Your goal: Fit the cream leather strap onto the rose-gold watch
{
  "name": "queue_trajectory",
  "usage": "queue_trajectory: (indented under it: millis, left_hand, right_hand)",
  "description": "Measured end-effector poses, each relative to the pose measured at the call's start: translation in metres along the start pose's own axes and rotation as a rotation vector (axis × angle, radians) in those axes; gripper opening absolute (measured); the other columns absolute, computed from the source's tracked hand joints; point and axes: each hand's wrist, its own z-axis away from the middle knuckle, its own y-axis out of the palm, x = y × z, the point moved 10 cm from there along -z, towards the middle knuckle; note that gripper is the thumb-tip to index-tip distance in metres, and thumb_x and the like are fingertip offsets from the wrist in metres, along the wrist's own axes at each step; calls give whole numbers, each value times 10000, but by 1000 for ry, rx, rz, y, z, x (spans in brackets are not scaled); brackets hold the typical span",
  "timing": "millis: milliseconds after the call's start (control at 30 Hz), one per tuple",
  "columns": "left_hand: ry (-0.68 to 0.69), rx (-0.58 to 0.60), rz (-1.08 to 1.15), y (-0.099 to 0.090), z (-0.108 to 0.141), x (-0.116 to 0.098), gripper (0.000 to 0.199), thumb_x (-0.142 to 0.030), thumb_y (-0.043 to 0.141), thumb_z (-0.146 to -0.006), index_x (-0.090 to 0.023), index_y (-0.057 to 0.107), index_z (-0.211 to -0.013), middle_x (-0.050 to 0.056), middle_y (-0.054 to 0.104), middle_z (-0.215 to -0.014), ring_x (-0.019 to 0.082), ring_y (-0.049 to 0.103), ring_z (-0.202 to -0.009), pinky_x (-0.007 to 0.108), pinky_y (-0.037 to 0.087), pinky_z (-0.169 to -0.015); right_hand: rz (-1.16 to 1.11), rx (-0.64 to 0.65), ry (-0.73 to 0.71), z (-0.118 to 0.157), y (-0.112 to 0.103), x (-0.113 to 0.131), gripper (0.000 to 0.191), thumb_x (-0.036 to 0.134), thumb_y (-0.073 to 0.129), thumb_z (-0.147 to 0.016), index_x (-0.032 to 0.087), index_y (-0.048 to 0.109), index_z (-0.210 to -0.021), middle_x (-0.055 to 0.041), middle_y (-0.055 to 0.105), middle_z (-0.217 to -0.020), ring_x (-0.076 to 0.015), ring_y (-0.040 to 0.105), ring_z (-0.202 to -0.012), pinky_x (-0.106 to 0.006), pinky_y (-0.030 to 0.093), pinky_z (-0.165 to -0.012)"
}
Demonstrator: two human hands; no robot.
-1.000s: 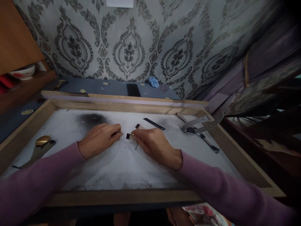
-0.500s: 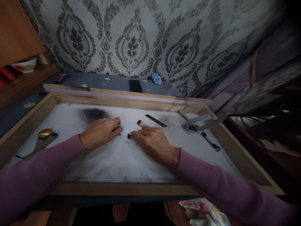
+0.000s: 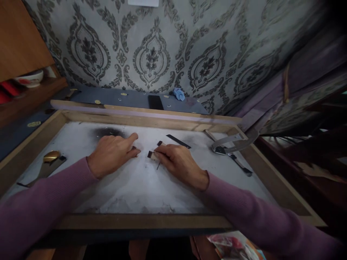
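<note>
Partly visible: strip (image 3: pixel 154 156) in right hand (image 3: pixel 182 163)

The right hand (image 3: pixel 183 164) hides part of the strip (image 3: pixel 153 155) at its fingertips, while the bag (image 3: pixel 230 242) at five o'clock and a white thing (image 3: pixel 143 3) past eleven run off the view's edges.

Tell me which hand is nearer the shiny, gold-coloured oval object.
Left. The left hand is to the right of the gold-coloured oval object; the right hand is farther off on that same side.
</note>
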Motion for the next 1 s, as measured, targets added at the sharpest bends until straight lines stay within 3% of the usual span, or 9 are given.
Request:
queue_trajectory:
  millis: [67, 133, 267, 367, 600, 867, 933, 1000]
  left_hand:
    - [16, -86, 78, -8, 2, -4, 290, -382, 414, -951, -183, 558, -1105, 61, 672, -725, 257, 631, -693, 309, 329, -576]
    - [67, -111, 294, -8, 2, -11, 238, -358, 444, -932, -184, 586, -1012, 28, 641, -688, 210, 604, -665, 298, 341, -585]
    - [100, 75, 904, 16, -3, -22, 137, -289, 533, -833, -163, 586, -845, 3, 614, -688, 147, 575, -628, 259, 399, -575]
    - [49, 199, 1158, 33, -7, -25, 115, -261, 545, -800, -149, 569, -792, 7, 625, -673, 122, 571, -593, 237, 419, -561]
    - [-60, 280, 1264, 44, -5, -23, 130, -289, 572, -781, -160, 553, -776, 17, 647, -687, 107, 558, -582, 172, 261, -398]
    - [-111, 350, 1384, 46, -2, -26, 81, -228, 578, -756, -160, 546, -727, 5, 659, -633, 59, 451, -435, 179, 202, -378]
    - [-127, 352, 1394, 46, -2, -24, 57, -205, 573, -745, -162, 546, -721, 1, 655, -626, 65, 478, -451, 182, 190, -380]
    - [-143, 351, 1396, 45, -2, -23, 51, -201, 568, -738, -163, 543, -714, -1, 647, -616, 71, 494, -464, 187, 184, -383]
  right_hand:
    - [-33, -17, -11, -1, -1, 0, 228, 228, 492, -925, 157, 707, -953, -56, 690, -760, -152, 595, -681, -250, 321, -617]
    - [-53, -31, -21, 0, -2, 1, 220, 220, 503, -914, 152, 705, -964, -60, 695, -773, -159, 604, -694, -253, 336, -629]
    - [-94, -32, -29, 0, -1, 2, 225, 221, 492, -919, 151, 702, -964, -59, 691, -774, -162, 611, -710, -251, 353, -640]
    - [-127, -29, -37, 1, -2, 4, 218, 221, 494, -918, 155, 701, -940, -53, 679, -753, -153, 600, -692, -247, 356, -641]
    - [-242, -29, -45, 1, -5, 5, 204, 206, 489, -908, 156, 681, -860, -28, 651, -695, -121, 552, -618, -229, 337, -605]
    - [-313, -30, -61, 2, -11, 10, 247, 234, 457, -923, 153, 672, -833, -17, 633, -668, -107, 510, -578, -222, 330, -575]
    - [-316, -72, -46, 2, -15, 7, 245, 249, 456, -927, 155, 681, -898, -11, 633, -663, -106, 502, -561, -223, 335, -568]
    - [-333, -135, -9, 3, -20, 1, 266, 248, 447, -935, 165, 653, -1081, 1, 640, -662, -104, 497, -541, -223, 349, -568]
